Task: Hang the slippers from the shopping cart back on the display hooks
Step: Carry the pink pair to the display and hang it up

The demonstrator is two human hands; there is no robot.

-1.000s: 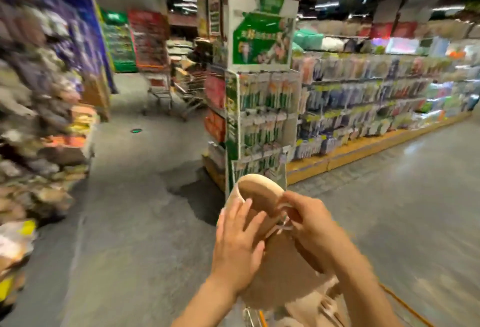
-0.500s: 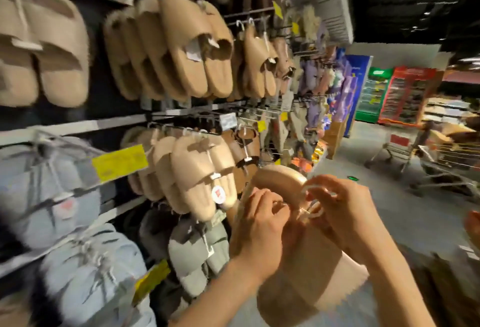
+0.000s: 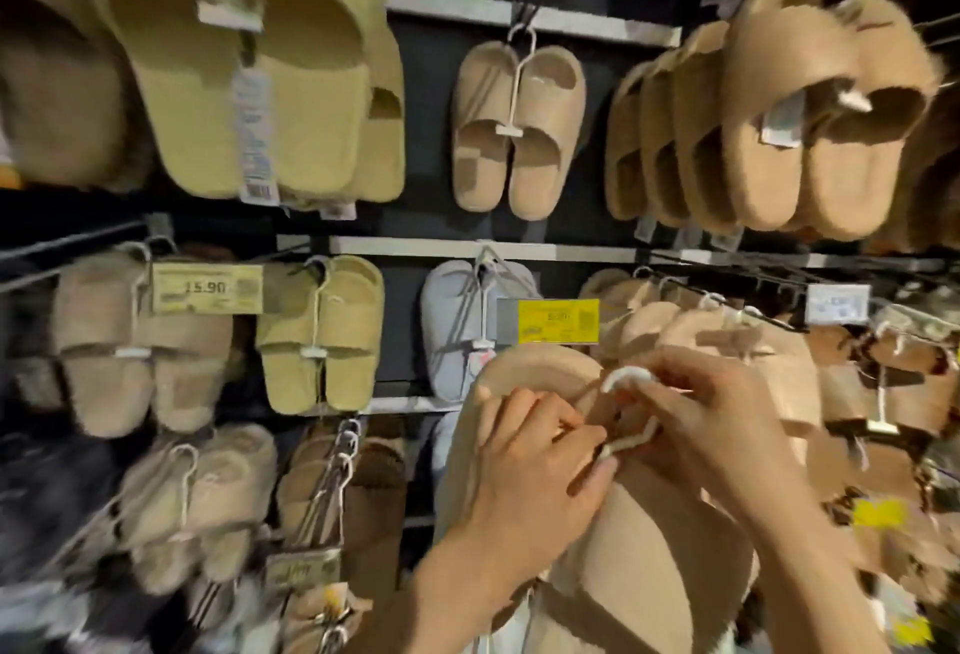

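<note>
Both my hands are working at one beige pair of slippers [image 3: 597,539] in the lower centre of the frame, its long axis running up and a little left. My left hand [image 3: 535,476] is curling round the pair's upper part, fingertips pinching the white hanger [image 3: 631,406]; my right hand [image 3: 722,419], nearer the hook end, is gripping its curved top. Display hooks [image 3: 727,302] are jutting out just above right, already carrying similar pairs. No cart is showing.
</note>
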